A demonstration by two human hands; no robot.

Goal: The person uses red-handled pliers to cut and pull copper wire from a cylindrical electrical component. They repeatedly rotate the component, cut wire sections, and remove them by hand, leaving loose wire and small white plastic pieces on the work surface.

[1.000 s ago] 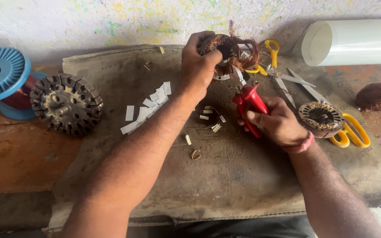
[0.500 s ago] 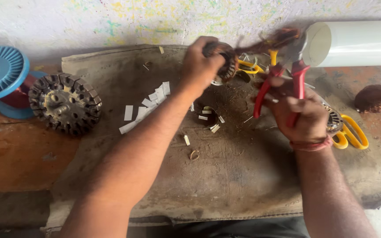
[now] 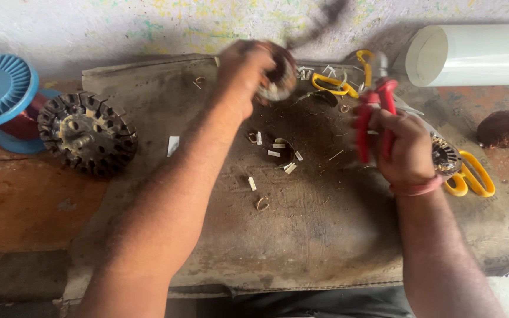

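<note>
My left hand (image 3: 244, 73) grips a round motor stator (image 3: 279, 75) with brown copper winding, held at the far middle of the worn cloth mat (image 3: 301, 235); the stator is blurred. A dark strand of wire (image 3: 325, 15) trails up from it. My right hand (image 3: 402, 144) is closed on red-handled cutters (image 3: 375, 118), jaws pointing away from me, to the right of the stator. Small white paper slips (image 3: 281, 154) lie scattered on the mat between my hands.
A dark slotted stator core (image 3: 88, 132) rests at the left beside a blue wire spool (image 3: 1, 94). Yellow-handled scissors (image 3: 469, 176) and a small round part (image 3: 446, 156) sit at the right. More yellow-handled scissors (image 3: 340, 85), a white pipe (image 3: 472, 54) and a brown lump (image 3: 501, 128) lie behind.
My right hand has brought the red cutters down and turned them upright. My left hand has moved the stator, and the wire strand has swung up. The view has shifted right.
</note>
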